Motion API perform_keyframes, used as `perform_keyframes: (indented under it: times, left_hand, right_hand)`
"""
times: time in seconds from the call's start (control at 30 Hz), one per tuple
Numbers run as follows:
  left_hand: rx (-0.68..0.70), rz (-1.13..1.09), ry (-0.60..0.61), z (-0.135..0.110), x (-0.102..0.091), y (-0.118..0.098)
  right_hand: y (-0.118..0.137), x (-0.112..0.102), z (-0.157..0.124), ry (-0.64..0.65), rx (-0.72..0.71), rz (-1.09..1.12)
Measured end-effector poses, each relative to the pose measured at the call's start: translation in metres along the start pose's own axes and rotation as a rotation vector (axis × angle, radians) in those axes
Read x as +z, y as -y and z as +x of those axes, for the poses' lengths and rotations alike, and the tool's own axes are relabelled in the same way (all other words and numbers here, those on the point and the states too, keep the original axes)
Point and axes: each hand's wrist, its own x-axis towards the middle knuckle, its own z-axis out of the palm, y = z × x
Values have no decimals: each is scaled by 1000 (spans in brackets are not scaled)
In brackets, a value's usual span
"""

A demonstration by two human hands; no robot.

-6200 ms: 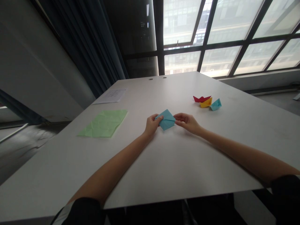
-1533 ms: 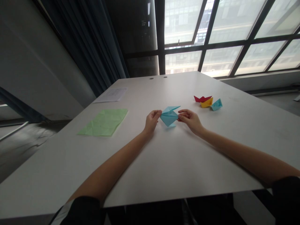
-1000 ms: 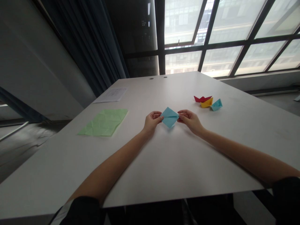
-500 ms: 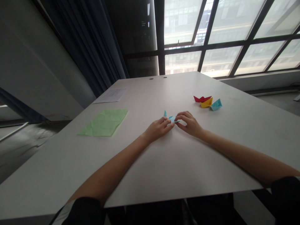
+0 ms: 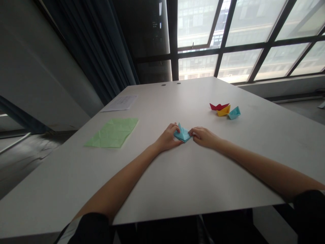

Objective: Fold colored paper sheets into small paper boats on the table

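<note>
A light blue folded paper (image 5: 183,136) with a raised point lies between my two hands at the middle of the white table (image 5: 162,189). My left hand (image 5: 168,136) grips its left side, thumb low near the front edge and fingers curled over the top. Pinched at the paper's right corner are the fingertips of my right hand (image 5: 202,137). The undersides of the folds are hidden from me.
Right of centre stand three small paper boats: red (image 5: 217,107), yellow (image 5: 223,111) and light blue (image 5: 234,113). A creased green paper sheet (image 5: 114,133) lies to the left, with a printed white sheet (image 5: 120,103) behind it.
The blue paper has turned and come slightly nearer, so its broad folded face and raised point now show. My left hand has shifted to its left side; my right stays at the right corner.
</note>
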Motion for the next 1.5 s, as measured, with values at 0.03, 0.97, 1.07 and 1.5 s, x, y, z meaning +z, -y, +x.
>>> perform_keyframes:
  times: [0.03, 0.97, 1.07, 1.5]
  left_hand:
    - [-7, 21, 38, 0, -1, 1]
    - [-150, 397, 415, 0, 1, -6]
    - [-214, 425, 500, 1, 0, -10]
    - [-184, 273, 385, -4, -5, -6]
  right_hand:
    - [0, 0, 0, 7, -7, -5]
    - [3, 0, 1, 80, -271, 143]
    - [5, -1, 2, 93, -270, 150]
    - [-10, -6, 1, 45, -109, 69]
